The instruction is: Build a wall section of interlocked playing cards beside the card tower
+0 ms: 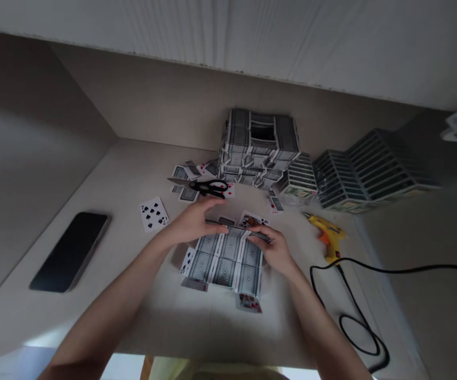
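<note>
Pinching the playing-card structure (pixel 224 259) on the desk (pixel 197 330) is the right hand (pixel 276 252); the left hand (pixel 189 222) has fingers spread. The structure looks largely joined, the loose 7 of spades (pixel 154 214) unused.

Rectangular panel of playing cards (pixel 225 258) with white-bordered, grey-blue patterned backs, yellow pistol-shaped glue gun (pixel 334 241) with orange trigger (pixel 324 237), white rectangular card (pixel 154 214) with black spades, black rectangular phone (pixel 70 252)
</note>
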The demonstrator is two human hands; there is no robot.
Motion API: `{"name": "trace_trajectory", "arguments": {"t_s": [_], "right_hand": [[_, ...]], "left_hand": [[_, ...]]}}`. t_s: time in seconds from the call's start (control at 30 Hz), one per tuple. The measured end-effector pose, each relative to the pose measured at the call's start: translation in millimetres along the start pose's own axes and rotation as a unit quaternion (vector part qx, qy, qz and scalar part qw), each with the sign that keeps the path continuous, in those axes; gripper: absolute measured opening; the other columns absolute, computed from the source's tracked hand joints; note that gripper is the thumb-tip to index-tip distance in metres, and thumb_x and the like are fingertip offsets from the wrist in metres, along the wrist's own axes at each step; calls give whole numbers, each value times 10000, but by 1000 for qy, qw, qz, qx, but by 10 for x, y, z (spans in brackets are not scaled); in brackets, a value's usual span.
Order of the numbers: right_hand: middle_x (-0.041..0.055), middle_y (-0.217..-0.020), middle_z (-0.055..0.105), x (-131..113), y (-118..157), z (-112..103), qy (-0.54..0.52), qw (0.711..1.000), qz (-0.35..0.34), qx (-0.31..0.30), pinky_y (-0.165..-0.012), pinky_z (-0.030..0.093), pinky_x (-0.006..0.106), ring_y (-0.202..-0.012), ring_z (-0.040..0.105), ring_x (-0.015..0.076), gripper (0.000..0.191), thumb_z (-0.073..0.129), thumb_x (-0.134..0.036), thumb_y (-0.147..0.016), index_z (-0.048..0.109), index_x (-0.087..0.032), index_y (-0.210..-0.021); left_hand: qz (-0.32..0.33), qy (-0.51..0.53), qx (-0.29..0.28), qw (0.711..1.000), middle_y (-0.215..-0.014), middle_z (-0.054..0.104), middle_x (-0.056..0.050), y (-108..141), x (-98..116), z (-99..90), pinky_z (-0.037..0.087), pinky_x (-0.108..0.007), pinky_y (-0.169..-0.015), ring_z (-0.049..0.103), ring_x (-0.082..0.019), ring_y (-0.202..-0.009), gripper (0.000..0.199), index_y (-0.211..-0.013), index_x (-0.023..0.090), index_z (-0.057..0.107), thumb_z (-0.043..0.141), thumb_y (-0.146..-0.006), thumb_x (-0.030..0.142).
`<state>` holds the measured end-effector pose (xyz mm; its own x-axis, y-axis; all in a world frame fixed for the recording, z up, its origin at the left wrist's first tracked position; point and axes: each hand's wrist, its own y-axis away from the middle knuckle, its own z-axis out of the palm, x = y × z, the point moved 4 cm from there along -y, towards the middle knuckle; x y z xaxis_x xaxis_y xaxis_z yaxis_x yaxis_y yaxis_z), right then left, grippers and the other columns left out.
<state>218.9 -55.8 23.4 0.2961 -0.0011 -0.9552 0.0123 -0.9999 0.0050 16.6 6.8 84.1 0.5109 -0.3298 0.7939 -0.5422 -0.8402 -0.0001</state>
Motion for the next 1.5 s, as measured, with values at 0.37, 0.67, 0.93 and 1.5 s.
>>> {"name": "trace_trajectory", "arguments": {"t_s": [0.37,0.67,0.93,1.5], "right_hand": [[39,-724,692,52,-28,188,14,999,-29,21,-697,504,313,-700,639,176,179,678,-346,-677,629,-175,-698],[75,-767,700,-40,-7,113,-97,995,-27,-27,-709,500,344,-741,649,195,452,401,-532,-842,658,-177,-732],[116,-1124,577,64,-277,-50,280,957,-57,40,-865,384,451,-1064,480,302,636,728,-517,-572,582,-216,-1113],[105,-1101,456,-236,-293,444,220,964,-136,-68,-871,418,357,-1048,477,236,508,722,-440,-629,479,-186,-997]], "left_hand": [[-55,84,-37,994,-862,715,-24,61,-244,404,489,-246,-770,651,-165,-810,250,-849,162,695,700,-655,319],[-68,86,-11,994,-865,721,-8,323,-195,396,507,-228,-752,656,-139,-781,222,-867,191,706,620,-745,355],[-75,62,34,995,-837,725,-4,637,-343,225,535,-233,-722,668,-152,-761,215,-847,217,719,634,-725,372],[-190,102,165,962,-762,725,-52,995,-745,-289,549,-264,-658,667,-191,-676,322,-746,192,735,735,-558,453]]}}
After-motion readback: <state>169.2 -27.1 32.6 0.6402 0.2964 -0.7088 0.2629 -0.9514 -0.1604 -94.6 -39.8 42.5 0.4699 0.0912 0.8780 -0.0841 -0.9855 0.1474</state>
